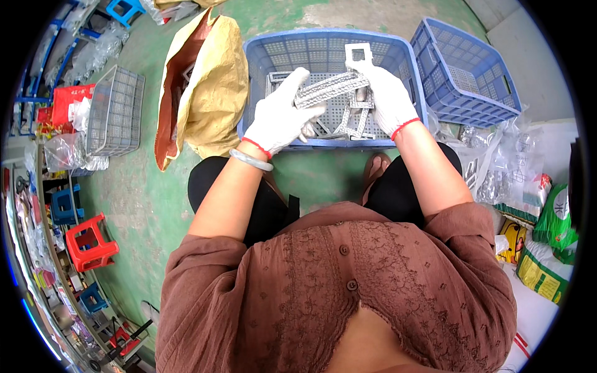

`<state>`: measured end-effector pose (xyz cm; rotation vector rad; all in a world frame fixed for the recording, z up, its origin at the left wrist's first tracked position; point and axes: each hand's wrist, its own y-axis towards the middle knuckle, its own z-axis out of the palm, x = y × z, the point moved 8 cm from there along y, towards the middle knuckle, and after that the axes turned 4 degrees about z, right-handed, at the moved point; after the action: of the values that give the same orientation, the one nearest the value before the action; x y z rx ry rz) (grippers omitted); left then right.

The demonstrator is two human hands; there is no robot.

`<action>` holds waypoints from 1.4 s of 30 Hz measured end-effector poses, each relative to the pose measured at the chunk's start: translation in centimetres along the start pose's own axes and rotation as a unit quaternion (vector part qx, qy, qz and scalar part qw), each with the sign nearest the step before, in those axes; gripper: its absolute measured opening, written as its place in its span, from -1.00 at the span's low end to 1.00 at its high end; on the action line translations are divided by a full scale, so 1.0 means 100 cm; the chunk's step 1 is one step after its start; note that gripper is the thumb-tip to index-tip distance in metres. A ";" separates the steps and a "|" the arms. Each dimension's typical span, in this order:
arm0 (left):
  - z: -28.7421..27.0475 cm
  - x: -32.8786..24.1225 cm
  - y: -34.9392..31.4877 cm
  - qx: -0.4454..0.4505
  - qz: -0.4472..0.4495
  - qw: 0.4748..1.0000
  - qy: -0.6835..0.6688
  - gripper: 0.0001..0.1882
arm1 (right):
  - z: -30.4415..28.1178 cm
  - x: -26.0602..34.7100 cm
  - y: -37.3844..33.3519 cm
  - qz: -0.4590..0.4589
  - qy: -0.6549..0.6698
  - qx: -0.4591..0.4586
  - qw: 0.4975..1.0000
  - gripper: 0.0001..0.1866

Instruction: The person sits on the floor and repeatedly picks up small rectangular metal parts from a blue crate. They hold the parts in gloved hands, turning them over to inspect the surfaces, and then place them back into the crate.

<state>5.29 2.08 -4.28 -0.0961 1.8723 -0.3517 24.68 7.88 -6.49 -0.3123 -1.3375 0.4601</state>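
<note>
White knitted gloves with red cuffs cover both my hands. A stack of grey rectangular metal frames [331, 89] is held between them, slanting up to the right above the blue plastic basket [329, 143]. My left hand [277, 116] grips the stack's left end, thumb on top and fingers below. Closed around the right end is my right hand [388, 93]. A single rectangular frame [358, 48] sticks up beyond the right fingertips; whether those fingers hold it is unclear. More loose metal frames [356, 126] lie in the basket under the stack.
An open yellow woven sack [214, 87] stands left of the basket. Another blue basket [466, 74] is at the right, beside clear plastic bags [504, 161]. A grey crate [115, 112] and red stool [91, 242] stand further left. My feet are just before the basket.
</note>
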 end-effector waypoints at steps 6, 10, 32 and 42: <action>0.020 -0.016 -0.015 0.114 0.041 0.949 -0.293 -0.12 | -0.005 0.006 0.006 -0.075 -0.040 0.006 0.996 -0.62; 0.018 -0.007 -0.004 0.053 0.060 0.949 -0.305 -0.12 | -0.002 0.005 0.003 -0.067 -0.021 0.003 0.998 -0.61; 0.004 -0.031 -0.011 -0.063 0.318 0.917 -0.232 -0.26 | 0.008 0.018 -0.011 -0.120 -0.012 0.011 0.993 -0.62; 0.007 -0.032 -0.010 -0.057 0.307 0.918 -0.244 -0.22 | 0.007 0.021 -0.012 -0.145 -0.026 0.007 0.989 -0.61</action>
<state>6.84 1.78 -1.28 0.3002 1.3342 0.2069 24.53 7.84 -3.93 -0.0911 -1.4044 0.2338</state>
